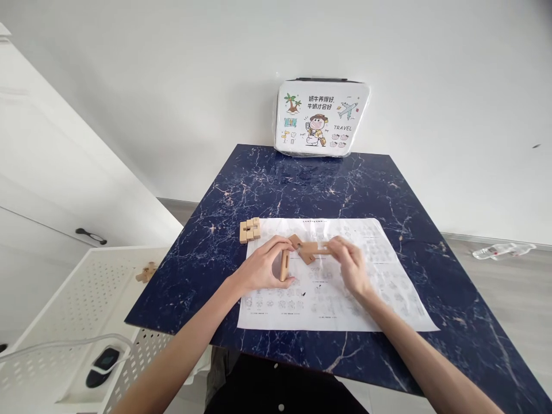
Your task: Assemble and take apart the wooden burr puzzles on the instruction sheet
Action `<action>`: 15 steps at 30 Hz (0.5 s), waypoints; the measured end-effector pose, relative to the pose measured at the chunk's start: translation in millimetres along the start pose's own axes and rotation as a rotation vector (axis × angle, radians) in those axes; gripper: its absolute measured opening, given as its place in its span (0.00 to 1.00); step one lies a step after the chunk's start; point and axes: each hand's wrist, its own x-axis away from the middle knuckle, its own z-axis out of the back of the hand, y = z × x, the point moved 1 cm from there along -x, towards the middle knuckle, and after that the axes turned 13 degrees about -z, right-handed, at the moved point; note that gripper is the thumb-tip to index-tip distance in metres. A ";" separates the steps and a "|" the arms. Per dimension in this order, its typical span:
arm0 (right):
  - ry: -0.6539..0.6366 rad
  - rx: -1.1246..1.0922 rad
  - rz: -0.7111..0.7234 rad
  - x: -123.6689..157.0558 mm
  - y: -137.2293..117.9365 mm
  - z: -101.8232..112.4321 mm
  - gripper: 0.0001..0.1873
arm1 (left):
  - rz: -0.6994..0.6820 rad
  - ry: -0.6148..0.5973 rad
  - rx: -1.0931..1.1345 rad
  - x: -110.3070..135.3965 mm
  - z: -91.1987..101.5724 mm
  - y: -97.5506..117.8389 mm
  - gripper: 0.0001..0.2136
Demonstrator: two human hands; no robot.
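Note:
My left hand (269, 263) holds a slotted wooden puzzle piece (284, 265) on edge, thumb at its lower end and fingers at its top. In my right hand (347, 259) is a notched wooden stick (314, 248), pinched at its right end and pointing left. Part of that hand is blurred. Under the stick's left end lies a flat wooden piece (307, 259) with a dark hole, set at a slant. All of this is over a printed instruction sheet (276, 319). An interlocked block of wooden pieces (250, 230) sits at the sheet's upper left corner.
The blue marble-patterned table (319, 190) stands against a wall. A white cartoon-printed case (321, 118) leans at its far edge. On the left, a white perforated cart (77, 356) carries a wooden puzzle (146, 272) and a black device (103, 366). Plastic bottles (503, 250) lie on the floor at right.

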 end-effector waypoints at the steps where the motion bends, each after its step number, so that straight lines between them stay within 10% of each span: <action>1: 0.053 0.004 -0.010 -4.0 2.7 3.4 0.26 | 0.007 0.002 -0.009 0.7 1.6 -0.7 0.30; 15: 0.076 0.350 0.144 -16.1 24.3 -13.8 0.19 | 0.111 -0.034 -0.317 -1.5 -7.5 -7.5 0.36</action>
